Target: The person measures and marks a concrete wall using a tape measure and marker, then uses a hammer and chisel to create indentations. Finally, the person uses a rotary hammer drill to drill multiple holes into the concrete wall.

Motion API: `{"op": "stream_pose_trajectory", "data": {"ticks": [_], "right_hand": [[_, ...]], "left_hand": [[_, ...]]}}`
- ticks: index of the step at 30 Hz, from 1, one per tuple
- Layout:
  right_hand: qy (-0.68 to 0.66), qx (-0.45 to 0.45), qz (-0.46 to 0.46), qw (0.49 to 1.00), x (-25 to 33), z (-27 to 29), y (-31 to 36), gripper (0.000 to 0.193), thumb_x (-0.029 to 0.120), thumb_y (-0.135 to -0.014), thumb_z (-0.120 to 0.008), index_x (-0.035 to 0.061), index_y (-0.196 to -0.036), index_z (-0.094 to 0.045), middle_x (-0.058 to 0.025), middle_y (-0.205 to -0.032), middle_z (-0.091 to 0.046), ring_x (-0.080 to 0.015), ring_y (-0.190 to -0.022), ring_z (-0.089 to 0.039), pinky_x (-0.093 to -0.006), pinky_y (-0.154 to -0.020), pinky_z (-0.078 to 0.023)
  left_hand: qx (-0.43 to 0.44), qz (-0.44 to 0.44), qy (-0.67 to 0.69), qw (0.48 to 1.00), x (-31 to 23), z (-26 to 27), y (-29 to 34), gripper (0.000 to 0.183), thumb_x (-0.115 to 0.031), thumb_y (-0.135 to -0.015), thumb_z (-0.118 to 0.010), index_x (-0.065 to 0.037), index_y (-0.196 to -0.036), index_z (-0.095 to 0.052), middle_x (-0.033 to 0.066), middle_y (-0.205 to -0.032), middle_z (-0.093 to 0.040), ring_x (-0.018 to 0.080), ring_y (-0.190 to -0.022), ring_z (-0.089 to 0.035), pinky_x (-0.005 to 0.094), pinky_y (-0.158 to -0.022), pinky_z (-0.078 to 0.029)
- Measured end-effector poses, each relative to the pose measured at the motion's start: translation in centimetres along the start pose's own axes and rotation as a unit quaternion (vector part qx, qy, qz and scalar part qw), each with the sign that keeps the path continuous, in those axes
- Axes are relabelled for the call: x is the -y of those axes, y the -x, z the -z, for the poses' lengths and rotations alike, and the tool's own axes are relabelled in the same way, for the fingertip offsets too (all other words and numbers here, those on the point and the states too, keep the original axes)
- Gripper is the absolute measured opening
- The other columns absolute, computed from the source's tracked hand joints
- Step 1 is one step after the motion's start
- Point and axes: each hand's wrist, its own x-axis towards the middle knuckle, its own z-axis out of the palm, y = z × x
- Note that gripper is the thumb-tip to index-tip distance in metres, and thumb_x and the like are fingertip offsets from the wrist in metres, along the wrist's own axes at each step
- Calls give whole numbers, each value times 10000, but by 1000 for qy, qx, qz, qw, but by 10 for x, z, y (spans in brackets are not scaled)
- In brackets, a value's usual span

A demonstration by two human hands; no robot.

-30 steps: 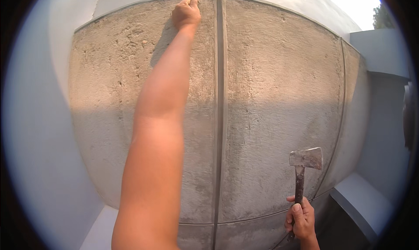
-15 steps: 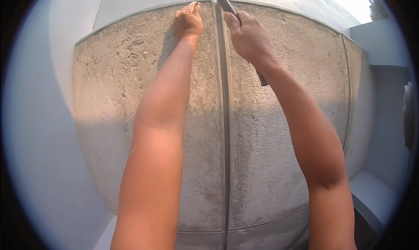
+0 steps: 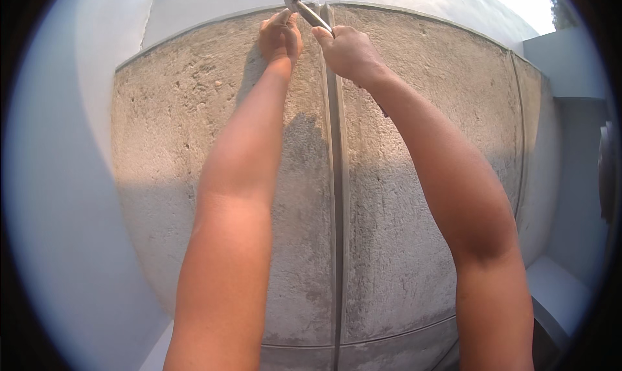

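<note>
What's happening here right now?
A person is working with both arms raised at a rough concrete wall. The right hand grips a hatchet by its handle, with the metal head up beside the left hand's fingertips. The left hand is near the wall panel's top edge, just left of the vertical groove. Whether it holds anything, or the head touches it, can't be made out.

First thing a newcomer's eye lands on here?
Probably the hatchet at top centre, gripped by the right hand, its head close by the left hand's fingertips. Next, the dark vertical groove splitting the rough wall down the middle.
</note>
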Motion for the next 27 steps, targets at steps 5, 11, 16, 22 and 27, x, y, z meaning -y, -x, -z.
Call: {"op": "stream_pose_trajectory", "data": {"ticks": [5, 11, 16, 22, 27], "right_hand": [[-52, 0, -6, 999, 2, 15, 6, 560, 519, -1108, -425, 39, -969, -679, -50, -692, -606, -144, -561, -605, -372, -492, -517], [-55, -9, 8, 998, -1, 21, 15, 585, 537, -1103, -429, 37, -936, -683, -45, -661, -583, -155, -545, -592, -364, -481, -502], [-56, -24, 31, 998, -3, 19, 13, 591, 544, -1095, -449, 26, -940, -687, -63, -685, -601, -170, -555, -604, -369, -485, -501], [-8, -21, 34, 999, -13, 3, -1, 589, 536, -1102, -431, 22, -960, -681, -66, -682, -593, -165, -551, -608, -369, -472, -508], [-40, 46, -39, 997, 4, 23, 4, 575, 527, -1107, -418, 34, -946, -667, -35, -628, -554, -142, -489, -584, -346, -430, -500]], "left_hand": [[17, 69, 61, 996, -1, 2, -4, 272, -339, -1035, -626, -160, -1154, -793, 67, -1146, -773, 308, -1097, -688, 407, -967, -546], [-58, -2, 39, 998, 14, -8, -4, 244, -328, -1018, -665, -166, -1132, -807, 91, -1066, -790, 284, -995, -763, 374, -871, -591], [-33, -7, 42, 999, 8, -5, -4, 280, -352, -1022, -649, -159, -1157, -800, 76, -1106, -786, 294, -1061, -723, 405, -935, -570], [-16, -33, -1, 999, 6, -2, 2, 267, -352, -1021, -644, -189, -1162, -801, 79, -1119, -782, 290, -1096, -700, 415, -963, -558], [-10, 60, 74, 995, 5, -4, -3, 271, -356, -1014, -659, -183, -1173, -796, 100, -1112, -779, 300, -1093, -716, 412, -925, -567]]}}
